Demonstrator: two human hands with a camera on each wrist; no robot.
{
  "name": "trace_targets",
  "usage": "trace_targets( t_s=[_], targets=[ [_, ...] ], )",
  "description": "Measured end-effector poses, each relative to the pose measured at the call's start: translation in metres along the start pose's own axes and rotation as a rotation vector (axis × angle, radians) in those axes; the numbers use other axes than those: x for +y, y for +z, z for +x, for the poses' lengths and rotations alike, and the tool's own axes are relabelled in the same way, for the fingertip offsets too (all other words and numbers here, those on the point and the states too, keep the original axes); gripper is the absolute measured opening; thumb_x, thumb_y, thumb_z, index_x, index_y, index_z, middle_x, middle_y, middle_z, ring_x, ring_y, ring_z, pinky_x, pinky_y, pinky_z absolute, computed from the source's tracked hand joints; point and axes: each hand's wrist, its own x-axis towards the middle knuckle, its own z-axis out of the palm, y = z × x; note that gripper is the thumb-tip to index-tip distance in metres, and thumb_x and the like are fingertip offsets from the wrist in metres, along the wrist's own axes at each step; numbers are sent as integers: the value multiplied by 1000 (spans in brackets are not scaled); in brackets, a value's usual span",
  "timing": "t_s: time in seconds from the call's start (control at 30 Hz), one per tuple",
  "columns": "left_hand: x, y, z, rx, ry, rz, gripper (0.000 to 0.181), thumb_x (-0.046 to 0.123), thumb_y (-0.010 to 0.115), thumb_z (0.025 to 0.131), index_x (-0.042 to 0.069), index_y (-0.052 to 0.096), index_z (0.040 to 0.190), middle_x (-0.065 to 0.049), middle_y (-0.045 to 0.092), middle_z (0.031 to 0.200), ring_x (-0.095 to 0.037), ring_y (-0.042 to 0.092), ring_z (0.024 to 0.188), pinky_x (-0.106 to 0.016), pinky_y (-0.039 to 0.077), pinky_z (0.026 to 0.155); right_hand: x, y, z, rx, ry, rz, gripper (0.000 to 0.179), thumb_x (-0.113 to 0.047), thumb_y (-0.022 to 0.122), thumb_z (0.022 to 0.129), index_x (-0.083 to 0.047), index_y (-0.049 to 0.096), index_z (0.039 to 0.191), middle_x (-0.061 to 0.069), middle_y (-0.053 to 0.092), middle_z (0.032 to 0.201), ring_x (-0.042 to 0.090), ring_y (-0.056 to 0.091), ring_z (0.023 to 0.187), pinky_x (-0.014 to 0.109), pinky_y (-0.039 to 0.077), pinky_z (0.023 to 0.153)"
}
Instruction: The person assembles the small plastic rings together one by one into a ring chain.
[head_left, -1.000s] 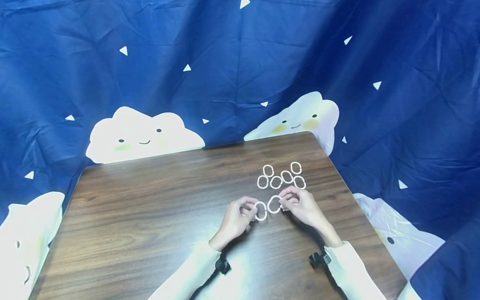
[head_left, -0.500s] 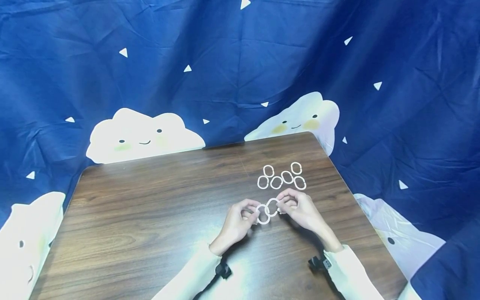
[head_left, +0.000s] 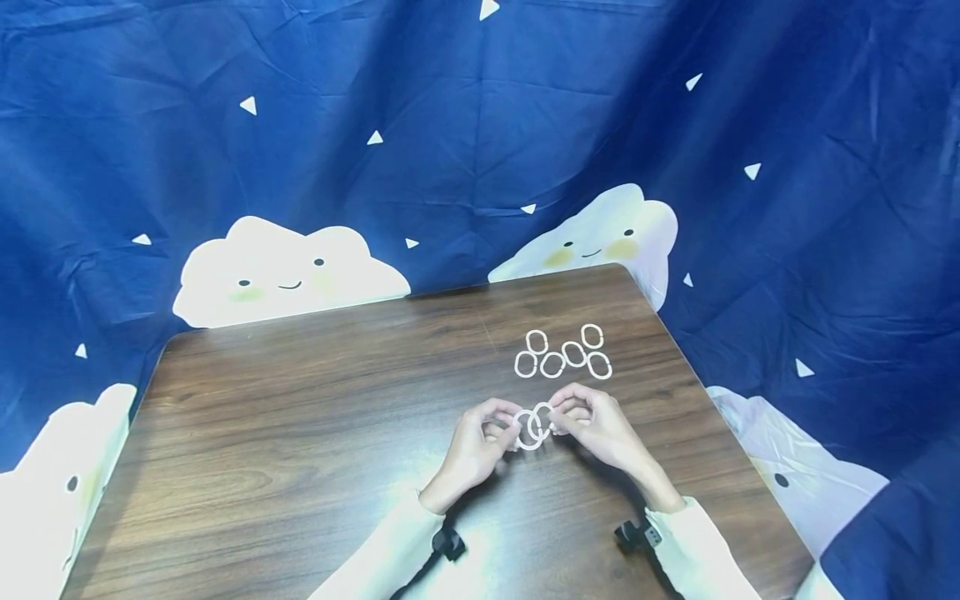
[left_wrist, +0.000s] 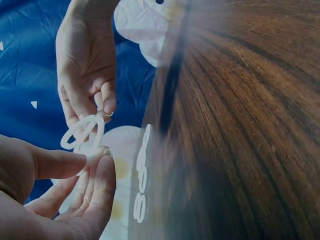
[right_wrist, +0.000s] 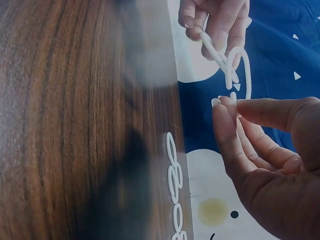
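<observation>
In the head view, my left hand (head_left: 474,440) pinches one white oval curtain ring (head_left: 529,448) between thumb and fingertips. Facing it, my right hand (head_left: 602,427) pinches a second white curtain ring (head_left: 543,405) the same way. Held above the table, the two rings cross each other in the middle. The right wrist view shows a small gap in the right-hand ring (right_wrist: 247,67), just by the fingertips. There, the left-hand ring (right_wrist: 215,52) slants across it close to that gap. My fingers hide part of each ring.
Several more white curtain rings (head_left: 574,354) lie flat in a loose cluster beyond my right hand. The brown wooden table (head_left: 300,417) ends at a blue cloth (head_left: 450,125) printed with clouds. A black wrist device (head_left: 448,543) sits below the left hand.
The two rings were side by side and apart; they came together and now overlap more deeply. My right hand has moved slightly left and toward me. The ring cluster stays put.
</observation>
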Motion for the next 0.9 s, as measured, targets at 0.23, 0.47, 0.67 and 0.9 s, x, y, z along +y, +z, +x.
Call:
trace_targets(
  t_s=[0.23, 0.47, 0.67, 0.9],
  targets=[
    [1, 3, 0, -1, -24, -20, 21, -2, 70, 95, 2, 72, 116, -27, 75, 100, -42, 76, 76, -56, 64, 70, 0, 0, 1, -1, 3, 39, 24, -1, 72, 94, 11, 64, 114, 25, 74, 97, 15, 76, 79, 31, 67, 76],
    [1, 5, -2, -10, -24, -25, 21, -2, 72, 93, 4, 72, 113, -23, 74, 97, -44, 75, 76, -55, 65, 68, 2, 0, -1, -17, 5, 87, 24, 1, 72, 94, 11, 63, 113, 28, 72, 98, 16, 75, 80, 31, 68, 78],
    [2, 6, -3, -15, -24, -41, 20, -3, 70, 94, 2, 71, 114, -21, 74, 96, -40, 76, 75, -56, 65, 72, 2, 2, -2, -29, 23, 102, 24, 0, 73, 93, 10, 64, 113, 27, 72, 99, 18, 76, 82, 30, 67, 78],
    [2, 7, -4, -12, -32, -21, 20, -2, 70, 94, 2, 71, 114, -21, 73, 97, -33, 76, 72, -55, 65, 71, 2, 3, -3, -39, 34, 130, 25, 1, 72, 93, 12, 62, 114, 29, 71, 100, 13, 75, 82, 31, 68, 80]
  ],
)
